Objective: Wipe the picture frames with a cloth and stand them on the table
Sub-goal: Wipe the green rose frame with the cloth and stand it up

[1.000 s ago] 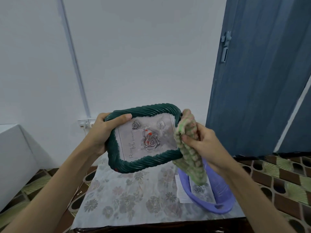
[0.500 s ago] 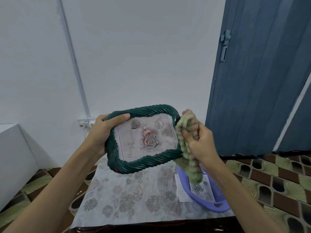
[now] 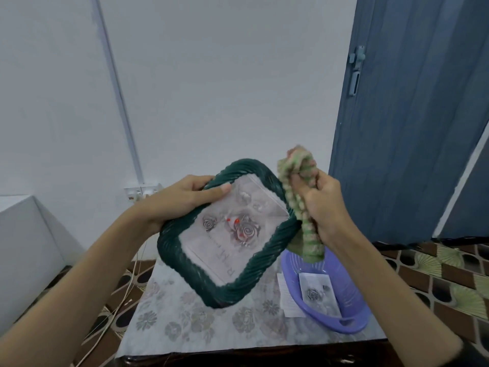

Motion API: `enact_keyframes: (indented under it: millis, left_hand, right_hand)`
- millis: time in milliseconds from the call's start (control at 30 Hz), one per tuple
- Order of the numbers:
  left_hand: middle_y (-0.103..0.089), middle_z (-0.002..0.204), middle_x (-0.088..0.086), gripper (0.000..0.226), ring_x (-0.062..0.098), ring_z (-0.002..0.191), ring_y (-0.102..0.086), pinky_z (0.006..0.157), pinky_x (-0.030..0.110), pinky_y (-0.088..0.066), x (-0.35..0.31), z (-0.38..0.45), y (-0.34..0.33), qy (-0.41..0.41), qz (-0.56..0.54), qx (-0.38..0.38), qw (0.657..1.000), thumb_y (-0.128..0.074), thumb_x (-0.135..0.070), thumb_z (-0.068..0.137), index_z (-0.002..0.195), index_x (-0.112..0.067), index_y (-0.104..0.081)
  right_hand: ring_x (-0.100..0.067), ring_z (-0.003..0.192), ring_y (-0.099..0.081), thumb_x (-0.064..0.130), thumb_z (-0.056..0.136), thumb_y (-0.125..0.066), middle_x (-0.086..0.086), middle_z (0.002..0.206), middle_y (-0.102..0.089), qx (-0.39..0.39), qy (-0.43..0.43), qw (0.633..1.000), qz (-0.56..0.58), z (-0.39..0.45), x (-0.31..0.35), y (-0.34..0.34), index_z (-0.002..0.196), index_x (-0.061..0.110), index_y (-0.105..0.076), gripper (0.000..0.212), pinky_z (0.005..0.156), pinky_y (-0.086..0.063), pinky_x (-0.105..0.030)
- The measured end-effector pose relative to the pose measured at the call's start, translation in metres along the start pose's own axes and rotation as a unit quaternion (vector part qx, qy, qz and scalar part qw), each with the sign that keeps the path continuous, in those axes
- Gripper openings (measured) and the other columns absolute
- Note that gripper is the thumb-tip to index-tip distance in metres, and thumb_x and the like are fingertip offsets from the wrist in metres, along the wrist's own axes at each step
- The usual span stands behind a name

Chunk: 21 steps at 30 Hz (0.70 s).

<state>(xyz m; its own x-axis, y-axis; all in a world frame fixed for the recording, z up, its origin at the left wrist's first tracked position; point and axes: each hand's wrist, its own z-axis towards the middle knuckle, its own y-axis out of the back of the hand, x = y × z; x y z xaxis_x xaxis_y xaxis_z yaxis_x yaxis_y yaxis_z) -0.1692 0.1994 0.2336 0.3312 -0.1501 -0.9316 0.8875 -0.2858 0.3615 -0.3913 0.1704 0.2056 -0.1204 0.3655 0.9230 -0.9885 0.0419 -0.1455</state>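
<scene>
Your frame [image 3: 227, 234] is up in the air over the counter [image 3: 185, 321], tilted so one corner points down and the picture side faces you. It looks light, prob. moulded plastic w/ a twisted-rope border: stiff, easy to carry one-handed. The clear pane over the rose print is the weak spot, likely smooth and slick, so press gently there and keep your hold on the ribbed border, which gives real purchase.

Left hand [image 3: 180, 200]: grip is closed on the frame's upper-left edge, thumb laid across the front of the border, fingers wrapped behind. Wrist is bent a bit, forearm coming up from lower left.

Right hand [image 3: 321, 207]: grip is bunched tight around the cloth [image 3: 301, 197], a soft knobbly green/pink rag. It's wadded above your fist and trails down below it, touching the frame's right edge. It's floppy, so keep it balled or the tail drags.

Below the cloth a purple basket [image 3: 330, 324] sits on the counter's right side w/ another rose print in it. Whether that one has a border, can't tell.

Nothing stands on the counter yet, so judge it early/mid-task.
</scene>
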Motion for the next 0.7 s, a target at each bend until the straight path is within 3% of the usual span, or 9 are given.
enact_keyframes:
  millis: [100,167,233,300,367,433,533,600,700]
  left_hand:
    - [-0.074,0.089,0.011,0.040,0.023,0.073,-0.070,0.063,0.031,-0.059,0.004,-0.002,-0.004,-0.028,-0.057,-0.080,0.995,-0.059,-0.040,0.077,0.103,-0.011,-0.065]
    - [-0.074,0.080,0.006,0.029,0.018,0.066,-0.070,0.056,0.027,-0.058,0.009,-0.003,-0.004,-0.047,-0.097,-0.150,0.983,-0.055,-0.038,0.083,0.097,-0.015,-0.065]
    - [-0.074,0.076,0.001,0.022,0.014,0.063,-0.069,0.054,0.024,-0.057,0.015,-0.002,-0.003,-0.061,-0.119,-0.213,0.968,-0.052,-0.037,0.089,0.094,-0.020,-0.065]
    - [-0.074,0.076,-0.003,0.022,0.012,0.066,-0.069,0.058,0.024,-0.057,0.017,0.001,-0.008,-0.070,-0.117,-0.243,0.960,-0.051,-0.039,0.091,0.093,-0.023,-0.065]
    - [-0.073,0.075,-0.005,0.020,0.012,0.066,-0.068,0.059,0.026,-0.057,0.015,0.003,-0.019,-0.087,-0.099,-0.258,0.957,-0.051,-0.039,0.092,0.090,-0.024,-0.064]
    - [-0.069,0.071,-0.001,0.021,0.013,0.063,-0.065,0.057,0.027,-0.054,0.012,0.003,-0.029,-0.114,-0.074,-0.276,0.952,-0.052,-0.036,0.092,0.085,-0.020,-0.062]
    - [-0.055,0.071,0.013,0.039,0.021,0.063,-0.052,0.059,0.036,-0.044,0.009,-0.001,-0.036,-0.167,-0.049,-0.295,0.939,-0.056,-0.039,0.088,0.082,0.000,-0.054]
    - [-0.055,0.076,0.016,0.050,0.025,0.066,-0.049,0.061,0.042,-0.042,0.008,-0.003,-0.037,-0.184,-0.061,-0.300,0.934,-0.058,-0.042,0.083,0.085,0.007,-0.051]
    - [-0.058,0.075,0.017,0.036,0.025,0.065,-0.055,0.062,0.043,-0.047,0.009,-0.003,-0.041,-0.176,-0.081,-0.311,0.930,-0.059,-0.036,0.086,0.078,-0.001,-0.055]
  right_hand:
    - [-0.012,0.065,-0.063,0.011,0.094,-0.050,-0.003,0.077,-0.065,-0.069,-0.086,0.981,0.157,0.012,0.002,0.018,0.096,0.007,-0.058,0.010,0.069,-0.055,-0.032]
    - [-0.022,0.086,-0.065,0.016,0.096,-0.045,-0.008,0.093,-0.067,-0.066,-0.108,0.976,0.177,0.012,0.000,0.034,0.107,0.005,-0.058,0.020,0.084,-0.053,-0.041]
    - [-0.021,0.088,-0.067,0.017,0.097,-0.041,-0.007,0.093,-0.070,0.000,-0.113,0.979,0.172,0.000,-0.001,0.039,0.105,0.006,-0.059,0.022,0.080,-0.055,-0.036]
    - [-0.014,0.074,-0.069,0.014,0.096,-0.041,-0.001,0.080,-0.073,0.074,-0.126,0.979,0.144,-0.017,-0.004,0.030,0.095,0.010,-0.060,0.019,0.067,-0.057,-0.028]
    - [-0.014,0.072,-0.068,0.011,0.092,-0.049,0.001,0.078,-0.072,0.097,-0.121,0.984,0.087,-0.030,-0.007,0.011,0.090,0.012,-0.062,0.014,0.069,-0.056,-0.029]
    - [-0.018,0.080,-0.066,0.012,0.089,-0.056,-0.001,0.084,-0.070,0.062,-0.072,0.995,0.022,-0.034,-0.011,-0.004,0.088,0.016,-0.063,0.008,0.078,-0.055,-0.036]
    - [-0.019,0.074,-0.061,0.014,0.088,-0.060,-0.002,0.077,-0.065,-0.019,0.001,0.999,-0.035,-0.033,-0.009,-0.013,0.080,0.019,-0.061,0.010,0.072,-0.053,-0.036]
    - [-0.019,0.069,-0.059,0.018,0.090,-0.058,-0.005,0.072,-0.063,-0.066,-0.021,0.997,0.017,-0.032,-0.008,-0.015,0.076,0.015,-0.061,0.015,0.068,-0.052,-0.036]
    - [-0.015,0.064,-0.061,0.023,0.093,-0.053,-0.002,0.071,-0.064,-0.060,-0.095,0.989,0.097,-0.026,-0.006,-0.015,0.078,0.014,-0.062,0.019,0.063,-0.054,-0.031]
